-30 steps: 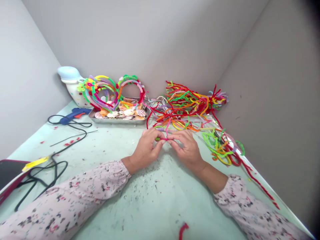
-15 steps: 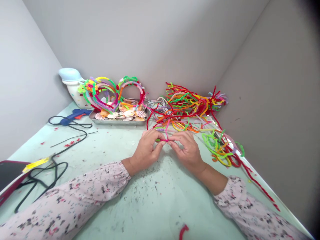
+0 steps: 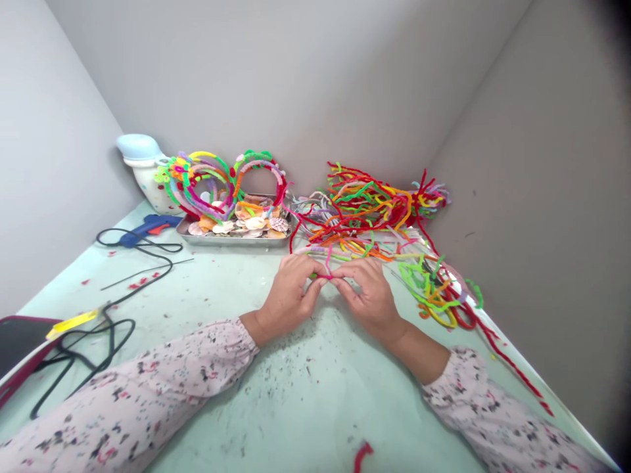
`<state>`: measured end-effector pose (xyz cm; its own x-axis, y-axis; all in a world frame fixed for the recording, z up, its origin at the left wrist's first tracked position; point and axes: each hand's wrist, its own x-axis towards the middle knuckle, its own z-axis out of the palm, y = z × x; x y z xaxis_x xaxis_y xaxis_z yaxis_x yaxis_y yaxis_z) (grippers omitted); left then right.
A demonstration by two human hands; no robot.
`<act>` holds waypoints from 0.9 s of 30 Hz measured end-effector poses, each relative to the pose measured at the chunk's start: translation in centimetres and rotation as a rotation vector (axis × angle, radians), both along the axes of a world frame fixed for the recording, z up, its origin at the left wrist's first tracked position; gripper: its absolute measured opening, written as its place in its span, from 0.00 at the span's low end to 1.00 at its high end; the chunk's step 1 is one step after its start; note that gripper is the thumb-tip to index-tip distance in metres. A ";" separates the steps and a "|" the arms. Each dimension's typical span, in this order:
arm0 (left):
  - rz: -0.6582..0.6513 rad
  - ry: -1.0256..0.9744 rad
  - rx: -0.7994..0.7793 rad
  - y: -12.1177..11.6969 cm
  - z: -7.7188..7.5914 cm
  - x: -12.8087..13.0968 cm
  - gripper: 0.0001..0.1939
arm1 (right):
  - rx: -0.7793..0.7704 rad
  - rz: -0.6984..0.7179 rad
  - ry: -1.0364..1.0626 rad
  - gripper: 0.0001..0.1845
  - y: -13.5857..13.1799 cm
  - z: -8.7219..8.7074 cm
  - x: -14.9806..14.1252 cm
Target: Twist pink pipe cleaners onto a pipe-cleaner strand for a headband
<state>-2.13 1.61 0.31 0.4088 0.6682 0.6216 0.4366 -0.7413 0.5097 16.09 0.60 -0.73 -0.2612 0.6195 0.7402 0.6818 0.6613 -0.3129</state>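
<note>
Above the pale green, speckled bench (image 3: 296, 394), the left hand (image 3: 292, 289) and right hand (image 3: 369, 292) pinch a fuzzy pink pipe cleaner (image 3: 329, 263) between thumbs and fingertips, one end standing up. Behind them, ridged seashells (image 3: 254, 223) fill a shiny rectangular metal tray (image 3: 236, 242), beside a tangled heap of fuzzy multicoloured pipe cleaners (image 3: 369, 203).

The only view comes from a camera worn on the person's head, facing forward and tilted down over the table (image 3: 276, 394). It looks from above the near side, close enough that both sleeves (image 3: 148, 394) run in from the bottom corners and the hands (image 3: 327, 278) sit near the middle. Beyond the table's far edge, grey walls (image 3: 276, 79) fill the top. With one camera, no part is shared between views.
</note>
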 end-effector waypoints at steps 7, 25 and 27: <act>-0.003 0.005 0.017 0.0 0.1 0.1 0.03 | -0.018 -0.012 -0.030 0.03 -0.2 0.2 -0.1; 0.001 0.056 0.069 0.0 0.1 0.0 0.03 | -0.085 -0.001 -0.042 0.03 -0.2 0.3 -0.3; 0.002 0.041 0.069 0.0 0.1 0.1 0.03 | -0.083 0.003 -0.013 0.02 -0.3 0.3 -0.2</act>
